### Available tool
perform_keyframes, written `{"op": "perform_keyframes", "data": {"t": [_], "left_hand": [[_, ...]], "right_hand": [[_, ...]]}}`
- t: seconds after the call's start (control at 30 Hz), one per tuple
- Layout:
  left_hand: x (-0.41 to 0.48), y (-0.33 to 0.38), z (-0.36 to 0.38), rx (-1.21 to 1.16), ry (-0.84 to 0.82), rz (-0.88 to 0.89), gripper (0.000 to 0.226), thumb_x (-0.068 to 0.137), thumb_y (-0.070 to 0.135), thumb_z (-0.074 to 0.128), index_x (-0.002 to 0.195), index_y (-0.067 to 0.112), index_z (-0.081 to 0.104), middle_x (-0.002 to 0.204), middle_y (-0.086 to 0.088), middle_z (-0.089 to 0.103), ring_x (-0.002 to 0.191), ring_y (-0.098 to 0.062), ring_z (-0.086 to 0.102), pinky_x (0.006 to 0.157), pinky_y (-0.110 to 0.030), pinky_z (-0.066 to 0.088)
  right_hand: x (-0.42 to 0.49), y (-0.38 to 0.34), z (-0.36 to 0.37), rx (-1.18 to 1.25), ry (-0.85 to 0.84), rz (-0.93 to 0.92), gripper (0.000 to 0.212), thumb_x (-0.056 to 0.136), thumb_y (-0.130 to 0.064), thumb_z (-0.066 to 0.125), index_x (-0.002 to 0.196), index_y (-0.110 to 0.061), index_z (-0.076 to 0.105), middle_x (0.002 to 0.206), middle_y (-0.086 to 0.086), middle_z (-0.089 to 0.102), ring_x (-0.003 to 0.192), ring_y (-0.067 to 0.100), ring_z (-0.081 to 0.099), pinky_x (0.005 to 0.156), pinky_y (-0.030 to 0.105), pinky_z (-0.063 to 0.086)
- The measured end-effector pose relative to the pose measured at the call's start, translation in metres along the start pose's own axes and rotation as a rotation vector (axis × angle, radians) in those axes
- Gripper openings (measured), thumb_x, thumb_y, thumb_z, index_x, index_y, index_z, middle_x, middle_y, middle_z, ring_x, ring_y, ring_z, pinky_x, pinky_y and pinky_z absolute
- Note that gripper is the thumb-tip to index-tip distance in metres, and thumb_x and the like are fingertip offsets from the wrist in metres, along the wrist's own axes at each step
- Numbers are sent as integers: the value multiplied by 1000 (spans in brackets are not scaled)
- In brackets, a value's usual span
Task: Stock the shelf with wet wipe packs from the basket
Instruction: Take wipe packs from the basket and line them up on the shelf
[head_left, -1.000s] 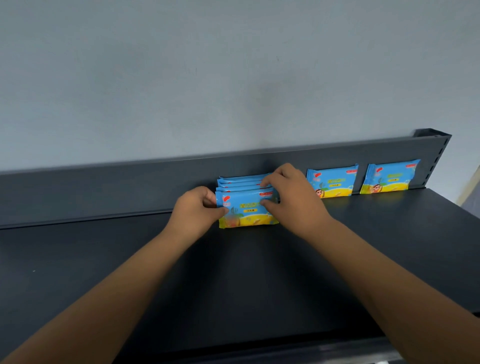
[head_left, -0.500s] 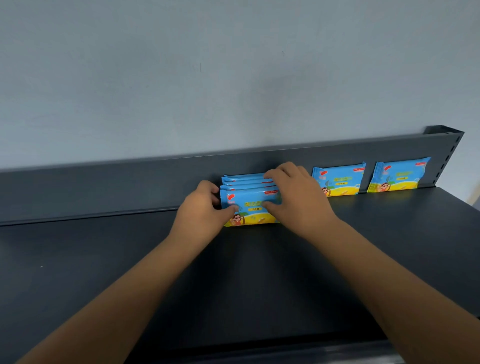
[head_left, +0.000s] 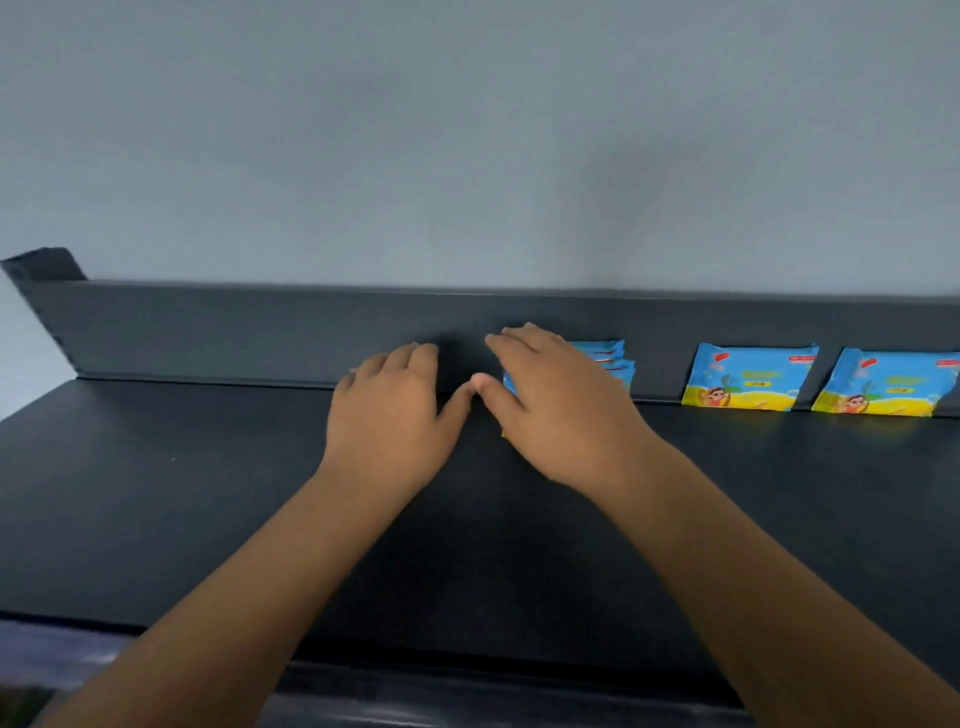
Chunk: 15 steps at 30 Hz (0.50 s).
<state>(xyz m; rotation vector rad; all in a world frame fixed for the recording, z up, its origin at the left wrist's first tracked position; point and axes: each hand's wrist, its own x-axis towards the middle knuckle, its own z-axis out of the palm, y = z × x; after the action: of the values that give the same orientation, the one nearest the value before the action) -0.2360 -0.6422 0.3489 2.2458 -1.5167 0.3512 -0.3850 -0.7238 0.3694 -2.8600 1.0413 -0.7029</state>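
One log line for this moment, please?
left hand: empty | right hand: over pack stack | middle pack, end pack: leaning on shelf back

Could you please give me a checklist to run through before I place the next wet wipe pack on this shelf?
1. Right hand off the stack of packs: not ok, it rests on it.
2. Left hand free: ok, it holds nothing, beside the stack.
3. Stack upright against the back wall: cannot tell, mostly covered.
4. Middle pack and far-right pack lean on the wall: ok.
5. Shelf room left of the stack: ok.
6. Basket within reach: cannot tell, not in view.
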Motion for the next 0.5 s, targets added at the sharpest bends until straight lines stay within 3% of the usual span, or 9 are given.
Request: {"op": "perform_keyframes", "data": {"t": [0.33, 0.5], "left_hand": [[-82, -134, -63, 144, 67, -340, 80, 86, 62, 19, 137, 12, 56, 140, -11, 63, 125, -38, 59, 102, -56, 48], [-148, -217, -102, 251, 93, -498, 71, 94, 59, 30, 140, 11, 55, 140, -13, 63, 128, -39, 57, 106, -57, 46]], "right_hand": [[26, -177, 41, 135, -104, -328, 58, 107, -50, 30, 155, -18, 35, 158, 1, 41, 152, 21, 27, 120, 37, 27], [20, -279, 72, 242, -153, -457, 55, 107, -47, 33, 153, -16, 37, 156, 2, 43, 150, 22, 29, 117, 37, 29]]}}
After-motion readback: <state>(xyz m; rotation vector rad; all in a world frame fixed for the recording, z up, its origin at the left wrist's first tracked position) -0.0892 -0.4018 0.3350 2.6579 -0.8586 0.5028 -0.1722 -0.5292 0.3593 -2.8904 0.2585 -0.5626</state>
